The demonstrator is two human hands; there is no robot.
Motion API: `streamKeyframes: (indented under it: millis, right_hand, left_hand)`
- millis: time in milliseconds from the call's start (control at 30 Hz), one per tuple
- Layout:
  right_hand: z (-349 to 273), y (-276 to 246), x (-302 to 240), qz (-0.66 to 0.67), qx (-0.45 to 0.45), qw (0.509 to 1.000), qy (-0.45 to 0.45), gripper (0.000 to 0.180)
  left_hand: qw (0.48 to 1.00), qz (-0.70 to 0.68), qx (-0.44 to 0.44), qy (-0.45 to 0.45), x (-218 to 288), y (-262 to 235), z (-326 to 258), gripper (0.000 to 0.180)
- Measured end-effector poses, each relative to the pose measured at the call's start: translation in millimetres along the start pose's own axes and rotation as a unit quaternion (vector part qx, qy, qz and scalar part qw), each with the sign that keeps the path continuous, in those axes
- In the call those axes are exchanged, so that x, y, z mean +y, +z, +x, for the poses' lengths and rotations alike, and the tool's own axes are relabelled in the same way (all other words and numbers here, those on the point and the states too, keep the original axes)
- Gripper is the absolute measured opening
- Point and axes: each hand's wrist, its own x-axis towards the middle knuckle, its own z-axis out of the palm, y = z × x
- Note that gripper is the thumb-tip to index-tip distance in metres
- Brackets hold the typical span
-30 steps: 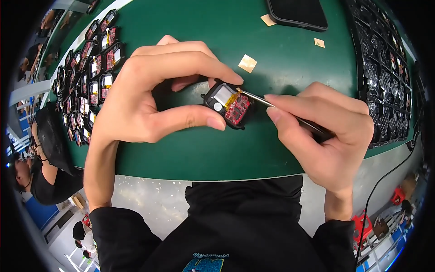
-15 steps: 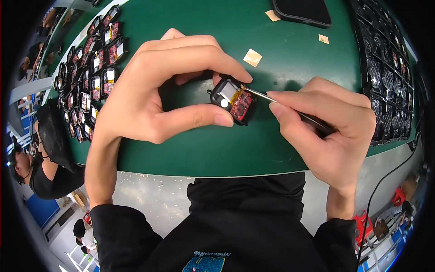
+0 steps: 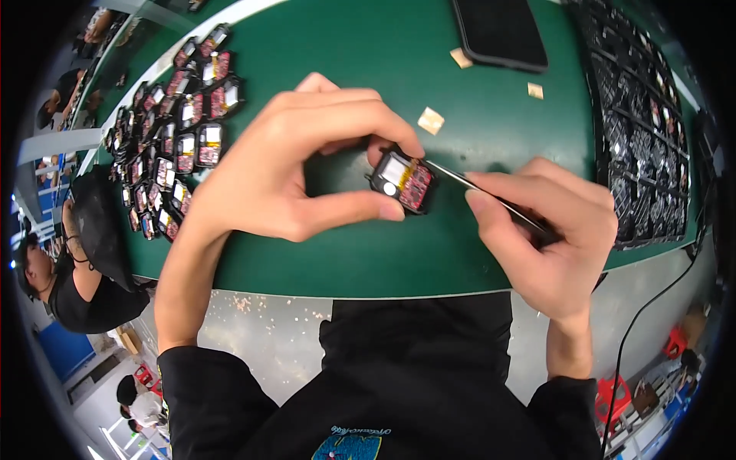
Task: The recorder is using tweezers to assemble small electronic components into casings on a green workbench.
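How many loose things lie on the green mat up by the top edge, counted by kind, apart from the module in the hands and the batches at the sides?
Small tan paper squares: 3, at and
Black phone lying flat: 1
Total: 4
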Motion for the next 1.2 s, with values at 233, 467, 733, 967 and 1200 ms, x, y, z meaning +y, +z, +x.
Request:
streamKeyframes:
  millis: [233, 467, 733, 967, 1200]
  right_hand:
    - [-6.8, 18.8, -1.0, 0.049, 0.035, 0.998, 0.033, 0.013]
    - [-5.7, 23.9, -19.2, -0.096, -0.001, 0.995, -0.025, 0.050]
    - [-10.0, -2.2, -13.6, -0.077, 0.024, 0.996, -0.035, 0.040]
    - [-3.9, -104.5, 13.8, -0.250, 0.174, 0.951, 0.059, 0.034]
    - [-37.1, -192.3, 71.3, -0.454, 0.273, 0.821, 0.211, 0.043]
  left_hand:
    - [0.998, -0.023, 0.034, 0.041, -7.5, 14.1, -7.2, 0.048]
    - [0.999, -0.053, -0.009, 0.002, 5.1, 8.4, -7.5, 0.069]
    - [0.997, -0.064, 0.034, -0.023, -7.2, -43.2, 4.8, 0.043]
    - [0.848, 0.423, 0.206, -0.244, -153.6, -160.5, -21.1, 0.050]
    - [0.852, 0.401, 0.217, -0.258, -173.8, -144.7, 0.0, 0.035]
